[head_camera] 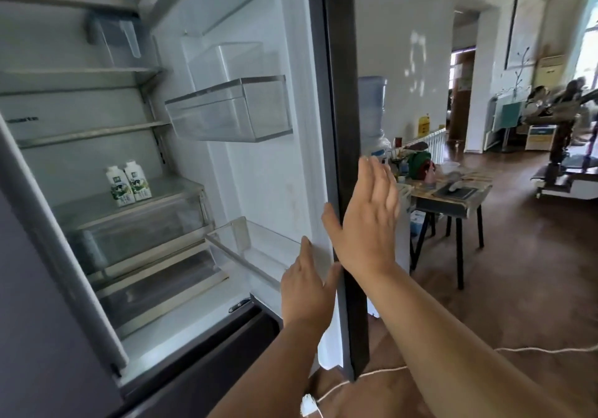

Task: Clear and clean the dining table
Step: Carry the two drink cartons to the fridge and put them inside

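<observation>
I stand at an open fridge. Its right door [343, 100] swings out edge-on in the middle of the view. My right hand [365, 220] lies flat on the door's outer face, fingers straight, thumb hooked over the dark edge. My left hand [307, 285] rests flat against the door's white inner side, just below the lowest door bin [246, 249]. Two milk cartons [128, 184] stand side by side on a fridge shelf. The dining table [453, 205] is behind the door to the right, with a dark tray [456, 191] and bowls on it.
A water dispenser [373, 116] stands by the wall beyond the door. A black stool [459, 249] is tucked under the table. A white cord [534, 349] runs across the wooden floor. People sit at the far right of the room. The left fridge door [42, 288] also stands open.
</observation>
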The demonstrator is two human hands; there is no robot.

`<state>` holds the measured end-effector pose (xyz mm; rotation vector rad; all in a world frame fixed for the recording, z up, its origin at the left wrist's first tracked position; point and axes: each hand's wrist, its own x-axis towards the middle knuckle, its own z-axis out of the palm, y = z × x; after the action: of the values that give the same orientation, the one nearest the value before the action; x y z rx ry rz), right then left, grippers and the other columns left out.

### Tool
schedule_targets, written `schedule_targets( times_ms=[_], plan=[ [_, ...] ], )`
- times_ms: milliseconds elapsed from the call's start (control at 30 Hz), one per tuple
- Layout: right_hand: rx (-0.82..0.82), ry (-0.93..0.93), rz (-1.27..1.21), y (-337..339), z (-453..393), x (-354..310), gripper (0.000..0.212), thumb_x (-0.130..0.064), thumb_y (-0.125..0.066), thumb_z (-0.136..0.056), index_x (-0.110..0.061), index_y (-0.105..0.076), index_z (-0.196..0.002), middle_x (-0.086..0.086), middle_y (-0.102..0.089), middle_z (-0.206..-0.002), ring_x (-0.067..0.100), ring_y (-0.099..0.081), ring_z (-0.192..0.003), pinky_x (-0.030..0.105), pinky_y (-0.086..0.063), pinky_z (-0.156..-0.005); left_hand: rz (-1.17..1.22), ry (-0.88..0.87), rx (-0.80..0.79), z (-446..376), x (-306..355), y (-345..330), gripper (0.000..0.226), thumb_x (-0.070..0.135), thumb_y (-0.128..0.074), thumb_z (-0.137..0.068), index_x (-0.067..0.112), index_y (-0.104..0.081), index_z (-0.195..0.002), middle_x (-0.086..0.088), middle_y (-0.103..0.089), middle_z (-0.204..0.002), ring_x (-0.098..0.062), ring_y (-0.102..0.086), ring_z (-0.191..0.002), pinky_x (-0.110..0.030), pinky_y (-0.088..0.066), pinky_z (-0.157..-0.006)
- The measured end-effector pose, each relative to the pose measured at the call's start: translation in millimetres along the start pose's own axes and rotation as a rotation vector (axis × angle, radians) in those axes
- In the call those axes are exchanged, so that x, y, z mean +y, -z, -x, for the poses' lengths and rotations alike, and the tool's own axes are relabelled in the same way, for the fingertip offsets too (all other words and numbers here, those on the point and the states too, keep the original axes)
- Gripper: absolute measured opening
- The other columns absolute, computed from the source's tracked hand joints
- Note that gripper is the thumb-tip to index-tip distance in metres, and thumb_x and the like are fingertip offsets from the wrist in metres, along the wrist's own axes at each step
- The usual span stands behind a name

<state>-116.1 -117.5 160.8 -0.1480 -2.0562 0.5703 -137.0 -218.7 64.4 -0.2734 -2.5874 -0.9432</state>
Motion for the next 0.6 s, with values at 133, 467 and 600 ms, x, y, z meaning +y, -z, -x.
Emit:
schedule_targets(
  times_ms=[133,467,600],
  plan=[
    [-0.192,-0.140,-0.096,-18,-11,27,0.099,-0.056,-0.056,-0.089,-0.014,0.004,-0.155,0.009,-0.003,-0.165,0.029,-0.006,-0.151,0.046,-0.014,-0.122,0.002,-0.062,-0.070,-3,-10,-1,0.083,0.067,-0.033,-0.092,0.026,0.000,-0.155,0.001,-0.040,-0.152,-0.017,-0.041,-0.136,-0.035,-0.033,-0.113],
    [-0.480,-0.311,-0.389,-41,13,35,0.096,-0.053,-0.060,-0.089,-0.018,-0.003,-0.156,0.006,-0.023,-0.160,0.027,-0.030,-0.144,0.040,-0.036,-0.108,-0.055,-0.140,-0.008,11,-40,20,0.071,0.054,-0.034,-0.098,0.029,-0.001,-0.155,0.008,-0.045,-0.148,-0.015,-0.045,-0.131,-0.034,-0.038,-0.109],
    [-0.371,-0.243,-0.324,-48,35,17,0.090,-0.062,-0.060,-0.083,-0.019,-0.018,-0.150,0.006,-0.036,-0.151,0.026,-0.040,-0.136,0.042,-0.046,-0.103,-0.112,-0.125,0.109,30,-56,35,0.066,0.046,-0.035,-0.100,0.029,-0.003,-0.155,0.010,-0.051,-0.137,-0.013,-0.043,-0.125,-0.029,-0.036,-0.107]
  ],
)
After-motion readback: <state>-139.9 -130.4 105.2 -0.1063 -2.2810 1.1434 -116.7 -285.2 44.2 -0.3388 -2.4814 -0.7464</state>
